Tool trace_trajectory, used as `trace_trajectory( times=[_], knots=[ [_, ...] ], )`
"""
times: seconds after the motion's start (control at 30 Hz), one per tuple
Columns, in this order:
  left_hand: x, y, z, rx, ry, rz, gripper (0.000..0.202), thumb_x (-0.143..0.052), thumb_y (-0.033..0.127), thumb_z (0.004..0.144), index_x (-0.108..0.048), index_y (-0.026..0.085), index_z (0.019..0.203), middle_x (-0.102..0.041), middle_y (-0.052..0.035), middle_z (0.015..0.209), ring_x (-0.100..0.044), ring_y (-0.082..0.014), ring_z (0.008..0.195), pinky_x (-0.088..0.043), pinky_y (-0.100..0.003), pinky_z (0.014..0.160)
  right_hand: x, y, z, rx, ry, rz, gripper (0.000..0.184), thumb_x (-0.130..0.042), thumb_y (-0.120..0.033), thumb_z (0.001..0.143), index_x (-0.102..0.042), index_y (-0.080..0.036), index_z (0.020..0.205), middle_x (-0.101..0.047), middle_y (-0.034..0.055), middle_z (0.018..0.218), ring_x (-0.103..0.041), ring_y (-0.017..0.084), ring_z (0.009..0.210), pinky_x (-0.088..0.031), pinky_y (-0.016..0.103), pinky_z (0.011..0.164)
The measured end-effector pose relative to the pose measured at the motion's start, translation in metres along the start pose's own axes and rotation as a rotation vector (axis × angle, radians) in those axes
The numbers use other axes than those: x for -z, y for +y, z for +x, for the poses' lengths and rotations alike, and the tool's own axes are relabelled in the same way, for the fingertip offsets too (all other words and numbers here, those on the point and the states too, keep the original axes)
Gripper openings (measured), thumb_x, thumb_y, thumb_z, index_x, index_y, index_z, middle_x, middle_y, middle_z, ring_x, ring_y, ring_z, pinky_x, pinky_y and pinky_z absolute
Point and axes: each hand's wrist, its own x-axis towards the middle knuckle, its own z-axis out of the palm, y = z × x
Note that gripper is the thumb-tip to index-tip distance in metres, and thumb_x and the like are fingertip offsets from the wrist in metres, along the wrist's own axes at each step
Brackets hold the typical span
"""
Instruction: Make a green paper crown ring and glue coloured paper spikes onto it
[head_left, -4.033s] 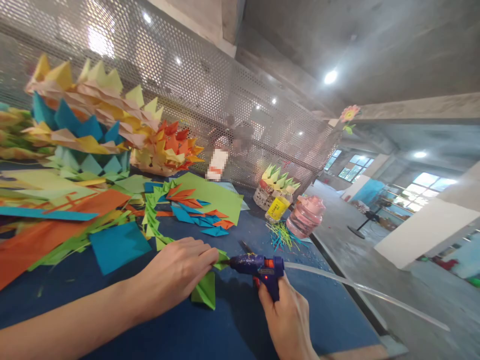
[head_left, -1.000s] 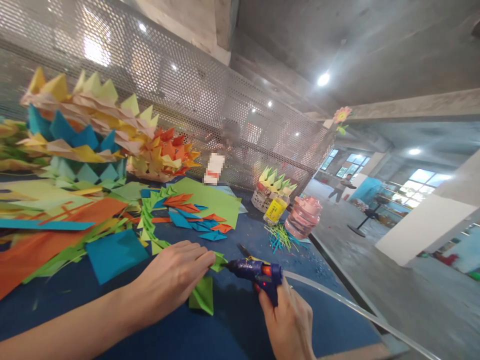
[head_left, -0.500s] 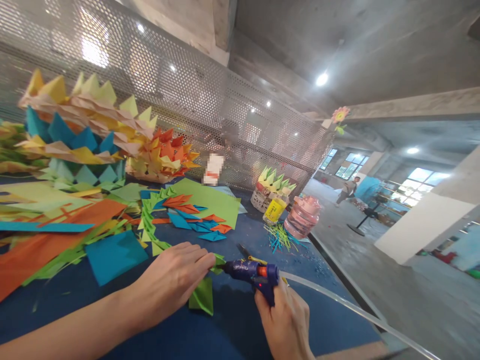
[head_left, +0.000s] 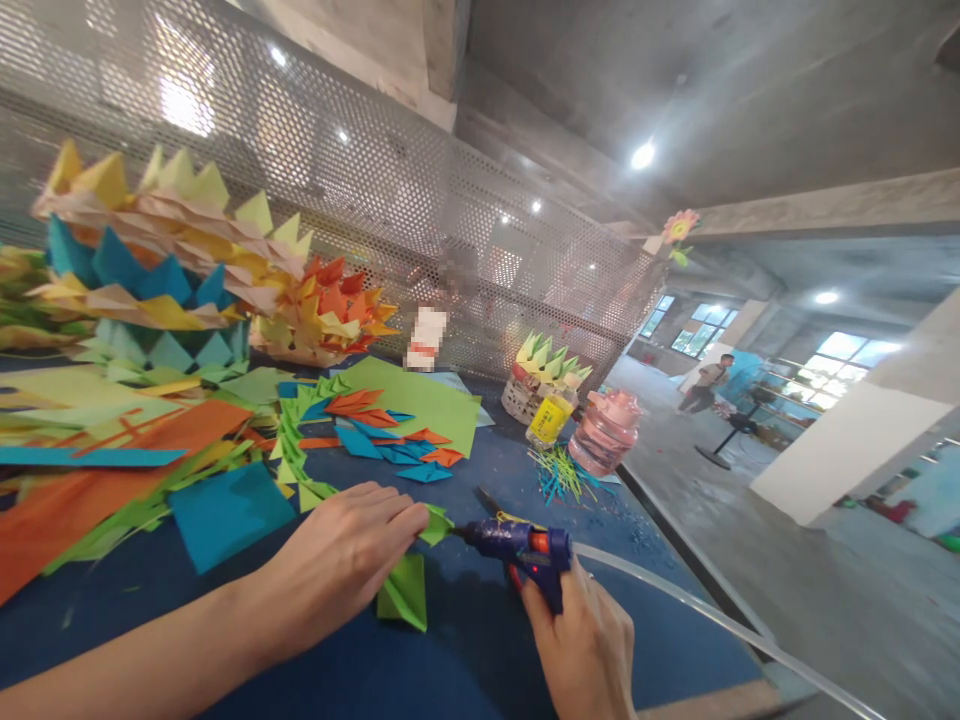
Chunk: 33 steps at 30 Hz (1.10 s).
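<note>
My left hand [head_left: 341,552] presses down on a folded green paper piece [head_left: 409,585] on the blue table [head_left: 465,670], fingers closed over its upper tip. My right hand [head_left: 585,645] grips a small purple glue gun [head_left: 517,545] by its handle. The gun's nozzle points left and touches the green tip just beyond my left fingertips. A clear glue stick [head_left: 675,600] trails out of the gun's back toward the right.
Stacks of spiky folded paper rings [head_left: 165,250] stand at the back left. Loose coloured sheets and folded pieces [head_left: 375,420] cover the table's middle. A yellow glue bottle [head_left: 551,415], a pink jar [head_left: 604,432] and paper trimmings [head_left: 562,470] sit near the right edge. A person walks far right.
My right hand and the glue gun shifted slightly right and back, nozzle still at the green tip. The distant person has walked further right. My left hand stays put.
</note>
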Motion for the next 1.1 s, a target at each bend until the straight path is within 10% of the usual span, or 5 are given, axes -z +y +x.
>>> trace_trajectory(
  times=[0.67, 1.1],
  knots=[
    [-0.001, -0.004, 0.0, 0.0, 0.03, 0.017, 0.024, -0.032, 0.015, 0.097, -0.052, 0.019, 0.086, -0.055, -0.0009, 0.07, -0.051, -0.019, 0.063, -0.032, -0.032, 0.06, 0.006, 0.003, -0.003, -0.059, -0.06, 0.052, 0.051, -0.021, -0.044, 0.1, -0.062, -0.014, 0.095, -0.069, 0.0065, 0.061, -0.066, 0.019, 0.049, -0.046, 0.027, 0.047],
    [-0.005, -0.005, -0.002, 0.046, 0.018, 0.009, 0.022, -0.035, 0.022, 0.098, -0.054, 0.019, 0.088, -0.057, -0.0018, 0.072, -0.054, -0.0213, 0.067, -0.034, -0.032, 0.062, 0.028, 0.067, -0.002, -0.53, -0.426, 0.246, 0.033, -0.053, -0.053, 0.082, -0.059, -0.022, 0.075, -0.062, -0.0024, 0.052, -0.059, 0.015, 0.045, -0.042, 0.023, 0.042]
  ],
)
